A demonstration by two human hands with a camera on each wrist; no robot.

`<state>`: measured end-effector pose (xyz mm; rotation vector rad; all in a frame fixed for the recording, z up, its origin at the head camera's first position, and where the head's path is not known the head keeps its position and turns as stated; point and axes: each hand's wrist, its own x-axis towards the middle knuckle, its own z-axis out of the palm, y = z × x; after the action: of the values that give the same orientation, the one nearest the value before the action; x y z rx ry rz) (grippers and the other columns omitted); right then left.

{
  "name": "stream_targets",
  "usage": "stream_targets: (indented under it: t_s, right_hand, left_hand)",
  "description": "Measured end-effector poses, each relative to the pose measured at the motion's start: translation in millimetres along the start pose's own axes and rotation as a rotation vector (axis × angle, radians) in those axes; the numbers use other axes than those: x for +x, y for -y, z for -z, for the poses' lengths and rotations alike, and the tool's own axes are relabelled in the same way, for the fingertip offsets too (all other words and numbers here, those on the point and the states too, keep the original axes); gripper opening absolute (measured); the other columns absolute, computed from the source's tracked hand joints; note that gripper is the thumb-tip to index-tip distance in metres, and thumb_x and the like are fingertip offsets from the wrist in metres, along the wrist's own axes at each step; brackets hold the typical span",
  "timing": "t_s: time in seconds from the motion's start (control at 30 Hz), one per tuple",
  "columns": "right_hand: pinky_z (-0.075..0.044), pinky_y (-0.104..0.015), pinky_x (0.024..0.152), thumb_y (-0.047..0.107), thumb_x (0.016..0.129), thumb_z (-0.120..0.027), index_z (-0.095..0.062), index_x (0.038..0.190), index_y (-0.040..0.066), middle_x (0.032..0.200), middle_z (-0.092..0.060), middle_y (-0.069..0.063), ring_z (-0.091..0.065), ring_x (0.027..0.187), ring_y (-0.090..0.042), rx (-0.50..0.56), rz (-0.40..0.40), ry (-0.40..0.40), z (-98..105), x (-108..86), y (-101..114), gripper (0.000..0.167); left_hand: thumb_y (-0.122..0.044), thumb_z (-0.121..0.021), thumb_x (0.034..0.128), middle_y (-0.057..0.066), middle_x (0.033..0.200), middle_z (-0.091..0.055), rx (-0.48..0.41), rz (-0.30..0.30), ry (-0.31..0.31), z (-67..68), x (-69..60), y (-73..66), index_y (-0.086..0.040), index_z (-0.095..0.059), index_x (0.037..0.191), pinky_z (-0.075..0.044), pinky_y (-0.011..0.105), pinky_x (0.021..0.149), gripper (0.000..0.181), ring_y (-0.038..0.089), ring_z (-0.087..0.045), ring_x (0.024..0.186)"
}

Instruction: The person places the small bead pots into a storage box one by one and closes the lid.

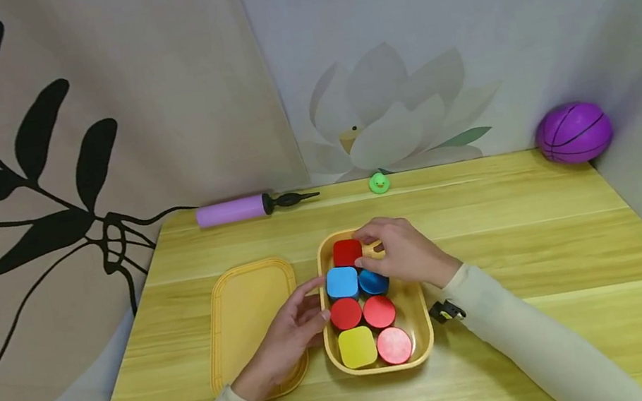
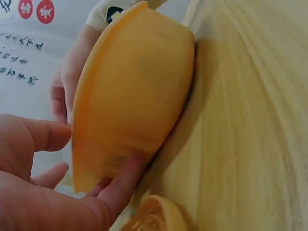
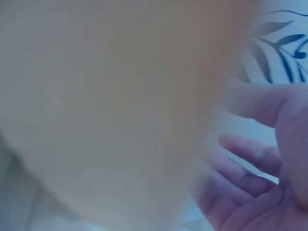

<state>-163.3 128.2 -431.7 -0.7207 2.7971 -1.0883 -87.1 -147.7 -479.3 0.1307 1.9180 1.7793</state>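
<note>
A yellow rectangular container (image 1: 425,352) holds several coloured blocks in two columns. My right hand (image 1: 403,250) reaches over its far right side, with thumb and fingertips at the right corners of the red square block (image 1: 347,253). A blue round block (image 1: 373,282) sits partly under this hand, next to a blue square block (image 1: 343,282). Nearer lie two red round blocks (image 1: 346,313), a yellow square block (image 1: 357,347) and a pink round block (image 1: 394,345). My left hand (image 1: 292,331) touches the container's left side and rim. The container's wall hides the right fingertips in the right wrist view.
A flat yellow lid (image 1: 253,291) lies left of the container, partly under my left arm. Along the back edge are a purple hand pump (image 1: 233,212), a small green duck (image 1: 379,183) and a purple ball (image 1: 573,133). A printed cloth (image 1: 180,96) hangs behind the table.
</note>
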Motion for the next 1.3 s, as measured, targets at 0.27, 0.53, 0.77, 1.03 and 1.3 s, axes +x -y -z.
stream_targets:
  t_s: [0.27,0.53,0.77,1.03,1.3]
  right_hand:
    - [-0.063,-0.042,0.093,0.029,0.093,-0.083,-0.069,0.135,0.01,0.127,-0.074,-0.004,-0.074,0.111,-0.024,0.115,0.095,0.006,10.8,-24.3,31.3,0.048]
    - [-0.061,-0.033,0.093,0.028,0.098,-0.076,-0.065,0.138,0.013,0.124,-0.071,0.003,-0.071,0.104,-0.009,0.25,0.123,0.035,-15.7,-30.5,73.4,0.044]
    - [-0.06,-0.032,0.096,0.028,0.1,-0.074,-0.062,0.141,0.014,0.131,-0.067,0.003,-0.07,0.114,-0.017,0.432,0.064,0.088,-56.1,-33.7,102.7,0.045]
    - [-0.058,-0.038,0.102,0.032,0.1,-0.072,-0.057,0.147,0.012,0.132,-0.062,-0.001,-0.065,0.122,-0.026,0.643,-0.127,0.138,-104.1,-36.0,124.1,0.053]
    - [-0.05,-0.05,0.113,0.028,0.103,-0.066,-0.043,0.157,0.005,0.149,-0.051,-0.016,-0.052,0.138,-0.035,0.75,-0.185,0.12,-127.7,-36.6,135.0,0.063]
  left_hand:
    - [-0.024,-0.06,0.11,0.018,0.159,-0.046,0.012,-0.055,0.028,11.7,-12.5,-10.7,-0.023,-0.034,0.165,-0.057,0.046,0.105,0.061,0.036,-0.053,0.142]
    - [-0.026,-0.06,0.1096,0.021,0.159,-0.046,0.077,-0.083,-0.012,30.7,-32.1,-17.3,-0.016,-0.041,0.159,-0.056,0.036,0.105,0.054,0.043,-0.05,0.143]
    - [-0.029,-0.062,0.1087,0.023,0.158,-0.046,0.153,-0.078,-0.071,58.4,-57.1,-14.7,-0.009,-0.041,0.159,-0.055,0.027,0.101,0.058,0.045,-0.049,0.143]
    - [-0.021,-0.061,0.1089,0.025,0.157,-0.045,0.182,-0.072,-0.139,92.0,-84.2,-3.4,-0.001,-0.038,0.158,-0.057,0.029,0.1,0.058,0.023,-0.059,0.134]
    - [-0.023,-0.06,0.1099,0.017,0.149,-0.051,0.199,-0.036,-0.262,116.2,-102.8,6.1,0.001,-0.038,0.158,-0.059,0.028,0.093,0.059,0.007,-0.063,0.122]
